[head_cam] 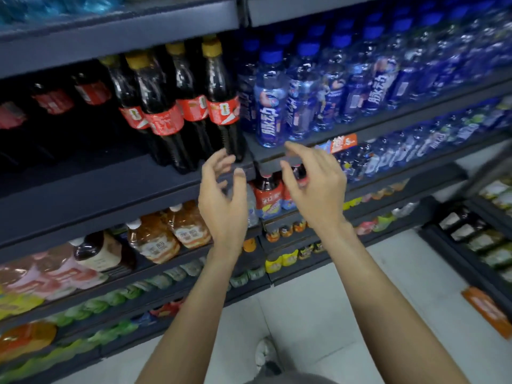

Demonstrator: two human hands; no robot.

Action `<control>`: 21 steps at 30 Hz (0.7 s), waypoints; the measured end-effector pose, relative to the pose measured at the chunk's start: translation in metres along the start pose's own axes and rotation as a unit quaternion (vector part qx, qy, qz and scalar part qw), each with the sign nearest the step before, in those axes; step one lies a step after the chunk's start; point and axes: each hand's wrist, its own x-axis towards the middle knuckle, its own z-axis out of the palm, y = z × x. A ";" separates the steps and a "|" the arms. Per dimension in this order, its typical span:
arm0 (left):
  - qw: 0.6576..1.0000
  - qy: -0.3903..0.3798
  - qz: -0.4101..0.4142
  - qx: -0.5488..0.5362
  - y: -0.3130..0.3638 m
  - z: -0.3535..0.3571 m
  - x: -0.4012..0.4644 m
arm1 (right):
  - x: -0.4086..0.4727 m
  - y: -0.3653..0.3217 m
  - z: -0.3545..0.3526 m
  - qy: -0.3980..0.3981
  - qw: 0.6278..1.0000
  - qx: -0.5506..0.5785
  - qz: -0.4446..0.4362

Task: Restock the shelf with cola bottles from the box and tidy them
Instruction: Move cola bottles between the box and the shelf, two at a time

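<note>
Just off the shelf's front edge
Left hand [223,200] and right hand [314,184] hovered apart, fingers loosely spread, empty, below the cola bottles [194,106] on the shelf [110,187].

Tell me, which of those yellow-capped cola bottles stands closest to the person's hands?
The rightmost cola bottle, right beside the blue bottles. Its base stands just above the left hand; the other colas stand further left.

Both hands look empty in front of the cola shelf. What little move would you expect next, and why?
Probably reaching down for another bottle from the box, which is out of view. The left hand and right hand hold nothing, the cola bottles stand clustered at the right, and the shelf shows bare space left of them.
</note>
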 end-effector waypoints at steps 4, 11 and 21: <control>0.990 -0.076 0.100 -0.064 0.018 0.048 -0.087 | -0.065 0.044 -0.099 0.063 0.997 -0.035 0.014; 0.912 -0.410 -0.018 -0.023 0.025 0.154 -0.272 | -0.244 0.125 -0.286 -0.053 0.949 -0.065 0.303; 0.623 -0.758 -0.136 0.141 0.040 0.312 -0.485 | -0.430 0.194 -0.496 -0.039 0.680 -0.090 0.727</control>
